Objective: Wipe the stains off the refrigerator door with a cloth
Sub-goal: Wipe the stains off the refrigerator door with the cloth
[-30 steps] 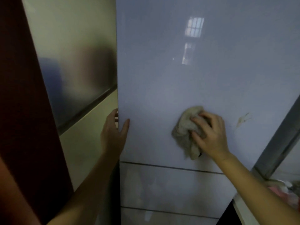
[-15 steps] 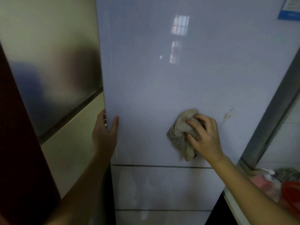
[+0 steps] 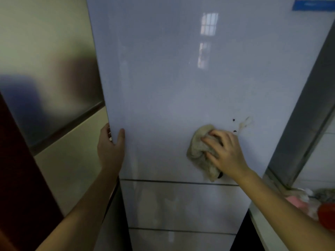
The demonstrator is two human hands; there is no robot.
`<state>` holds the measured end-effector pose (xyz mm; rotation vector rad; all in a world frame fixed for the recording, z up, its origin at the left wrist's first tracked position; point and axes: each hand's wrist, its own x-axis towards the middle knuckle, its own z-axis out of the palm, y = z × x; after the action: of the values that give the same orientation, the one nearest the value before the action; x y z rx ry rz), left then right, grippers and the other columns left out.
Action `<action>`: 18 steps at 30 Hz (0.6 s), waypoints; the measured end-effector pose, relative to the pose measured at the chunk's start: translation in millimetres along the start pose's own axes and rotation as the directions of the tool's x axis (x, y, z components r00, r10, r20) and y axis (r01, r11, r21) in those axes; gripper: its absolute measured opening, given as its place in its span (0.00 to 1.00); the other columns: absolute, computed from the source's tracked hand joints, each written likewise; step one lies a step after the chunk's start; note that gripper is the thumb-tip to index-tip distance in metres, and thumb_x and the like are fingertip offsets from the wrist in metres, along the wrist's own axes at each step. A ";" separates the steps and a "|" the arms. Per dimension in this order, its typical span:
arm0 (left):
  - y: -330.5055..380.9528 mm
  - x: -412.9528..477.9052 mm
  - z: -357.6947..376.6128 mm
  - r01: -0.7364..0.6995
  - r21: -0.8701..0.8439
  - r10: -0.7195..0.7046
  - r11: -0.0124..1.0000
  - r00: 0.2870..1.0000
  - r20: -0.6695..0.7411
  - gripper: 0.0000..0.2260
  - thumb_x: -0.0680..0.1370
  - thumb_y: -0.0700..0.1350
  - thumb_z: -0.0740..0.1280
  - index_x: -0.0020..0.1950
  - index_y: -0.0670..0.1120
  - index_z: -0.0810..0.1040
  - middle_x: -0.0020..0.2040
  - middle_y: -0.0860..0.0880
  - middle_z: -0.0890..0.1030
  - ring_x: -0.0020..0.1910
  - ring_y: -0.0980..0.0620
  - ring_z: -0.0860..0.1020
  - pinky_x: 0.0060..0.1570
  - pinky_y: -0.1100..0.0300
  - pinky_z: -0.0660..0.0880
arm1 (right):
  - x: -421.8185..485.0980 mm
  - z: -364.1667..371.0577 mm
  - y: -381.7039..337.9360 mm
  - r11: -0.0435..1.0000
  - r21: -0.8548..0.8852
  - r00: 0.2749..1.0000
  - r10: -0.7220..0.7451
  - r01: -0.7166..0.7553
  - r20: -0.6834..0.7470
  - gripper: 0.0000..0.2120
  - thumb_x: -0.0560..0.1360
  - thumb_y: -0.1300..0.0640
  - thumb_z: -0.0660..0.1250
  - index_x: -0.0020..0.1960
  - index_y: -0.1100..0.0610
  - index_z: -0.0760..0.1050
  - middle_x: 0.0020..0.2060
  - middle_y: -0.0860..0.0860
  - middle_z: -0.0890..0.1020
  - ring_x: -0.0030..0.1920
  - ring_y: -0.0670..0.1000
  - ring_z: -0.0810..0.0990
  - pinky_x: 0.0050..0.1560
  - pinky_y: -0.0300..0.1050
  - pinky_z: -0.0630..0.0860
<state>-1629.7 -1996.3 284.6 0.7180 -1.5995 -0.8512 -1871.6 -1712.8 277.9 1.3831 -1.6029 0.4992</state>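
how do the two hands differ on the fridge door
The left hand grips the door at its left edge, thumb in front; the right hand presses a bunched cloth against the front. The left hand holds no cloth; the right hand sits beside the stains. Both are at similar height.

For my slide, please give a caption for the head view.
Right hand holds a cloth against the refrigerator door beside a stain; left hand grips its edge.

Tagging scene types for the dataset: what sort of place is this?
Probably a home kitchen: a tall glossy pale-blue refrigerator door, which the right hand wipes with a crumpled beige cloth; a white countertop at lower right holding red and pink items; white wall tiles above it.
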 end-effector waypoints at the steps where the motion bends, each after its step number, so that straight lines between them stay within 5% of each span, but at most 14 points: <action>1: 2.0 -0.7 -0.1 0.005 0.007 -0.005 1.000 1.000 0.000 0.23 0.81 0.55 0.67 0.73 0.48 0.71 0.66 0.48 0.79 0.59 0.51 0.78 0.57 0.52 0.77 | -3.1 -0.9 4.4 0.999 0.003 0.999 -0.032 0.032 0.004 0.20 0.73 0.55 0.73 0.64 0.56 0.80 0.62 0.56 0.74 0.58 0.60 0.74 0.57 0.56 0.73; 12: 5.2 1.4 5.7 0.046 0.076 -0.046 0.996 0.999 0.001 0.24 0.81 0.53 0.67 0.74 0.45 0.69 0.69 0.44 0.77 0.62 0.45 0.78 0.58 0.51 0.74 | 16.1 -46.7 63.2 0.995 0.004 0.982 0.098 -0.098 -0.164 0.19 0.76 0.53 0.73 0.65 0.57 0.80 0.61 0.58 0.76 0.58 0.60 0.74 0.58 0.54 0.70; 18: -0.7 4.3 4.7 0.039 0.120 -0.041 0.992 0.999 0.019 0.26 0.81 0.56 0.67 0.74 0.46 0.68 0.69 0.44 0.77 0.63 0.44 0.78 0.59 0.48 0.76 | -38.5 -21.5 70.5 0.988 0.002 0.988 -0.155 0.155 -0.024 0.19 0.78 0.53 0.71 0.68 0.53 0.78 0.63 0.56 0.76 0.59 0.59 0.75 0.55 0.56 0.75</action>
<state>-1635.2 -1999.5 285.8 0.8304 -1.6705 -0.7992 -1931.2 -1654.8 274.4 1.4855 -1.4617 0.4241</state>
